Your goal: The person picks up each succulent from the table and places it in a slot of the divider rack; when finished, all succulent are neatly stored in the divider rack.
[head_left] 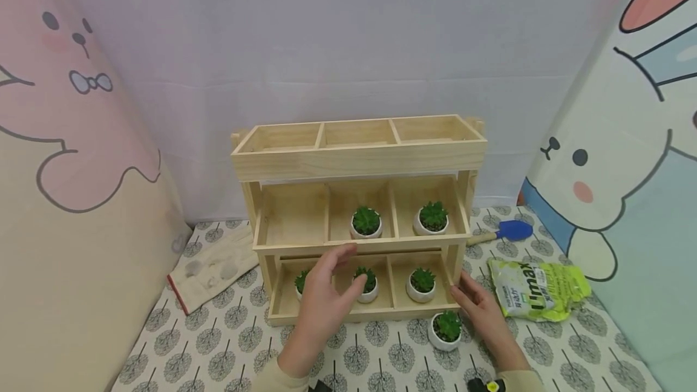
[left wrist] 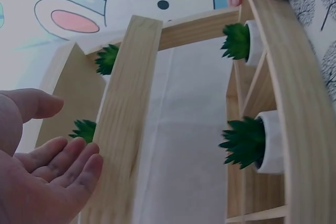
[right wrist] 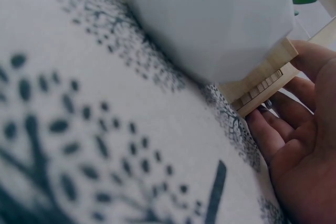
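Note:
A three-tier wooden plant stand (head_left: 359,165) stands on the patterned cloth. My left hand (head_left: 325,304) is raised before its middle tier, fingers spread and loosely bent, holding nothing; the left wrist view shows the palm beside the wooden board (left wrist: 126,119). At the lower tier's right end, my right hand (head_left: 481,313) grips the corner, thumb on the front and fingers along the outer side (right wrist: 268,90). Close by this hand, a succulent in a white pot (head_left: 445,330) sits on the cloth. The middle tier bears two potted succulents, the lower tier three, one partly hidden behind my left hand.
Right of the stand lie a green-and-white bag (head_left: 536,290) and a blue-bladed trowel (head_left: 514,230). A pale work glove (head_left: 215,268) lies at the left. The top tier (head_left: 359,133) has three compartments. Printed cloth walls surround the table.

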A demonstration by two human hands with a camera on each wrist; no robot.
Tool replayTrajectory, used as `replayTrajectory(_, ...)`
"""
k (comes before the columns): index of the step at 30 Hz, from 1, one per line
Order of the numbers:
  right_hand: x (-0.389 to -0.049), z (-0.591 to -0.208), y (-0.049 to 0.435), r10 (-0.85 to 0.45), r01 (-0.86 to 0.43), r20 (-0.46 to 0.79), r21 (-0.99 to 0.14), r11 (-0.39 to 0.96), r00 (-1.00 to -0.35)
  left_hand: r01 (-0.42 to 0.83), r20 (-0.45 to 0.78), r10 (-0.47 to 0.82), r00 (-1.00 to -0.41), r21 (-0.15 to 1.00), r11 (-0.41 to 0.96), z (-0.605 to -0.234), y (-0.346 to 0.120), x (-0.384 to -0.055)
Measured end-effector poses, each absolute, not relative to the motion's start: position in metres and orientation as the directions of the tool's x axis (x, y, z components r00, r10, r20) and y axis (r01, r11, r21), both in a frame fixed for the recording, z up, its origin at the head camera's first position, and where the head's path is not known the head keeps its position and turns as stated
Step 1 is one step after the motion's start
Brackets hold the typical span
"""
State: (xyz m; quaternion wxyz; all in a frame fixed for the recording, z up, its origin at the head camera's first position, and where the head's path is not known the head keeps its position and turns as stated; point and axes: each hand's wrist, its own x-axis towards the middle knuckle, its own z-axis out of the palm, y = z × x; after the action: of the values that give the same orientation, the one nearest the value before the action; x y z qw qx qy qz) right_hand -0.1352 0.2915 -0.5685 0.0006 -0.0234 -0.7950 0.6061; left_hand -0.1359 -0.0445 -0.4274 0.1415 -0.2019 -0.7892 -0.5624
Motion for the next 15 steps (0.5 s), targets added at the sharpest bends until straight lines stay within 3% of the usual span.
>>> replayTrajectory(6, -0.135, -0.568, 0.292, 0.044, 0.034, -0.023, -0.963, 0.268, -0.999, 0.402, 0.361, 0.186, -0.914, 0.868, 0.29, -0.45, -0.034, -0.126)
replayTrajectory(15, -0.135, -0.569, 0.291, 0.03, 0.02, -0.014, -0.969, 0.245, -0.999, 0.386, 0.31, 0.279, -0.909, 0.878, 0.282, -0.495, -0.017, -0.113)
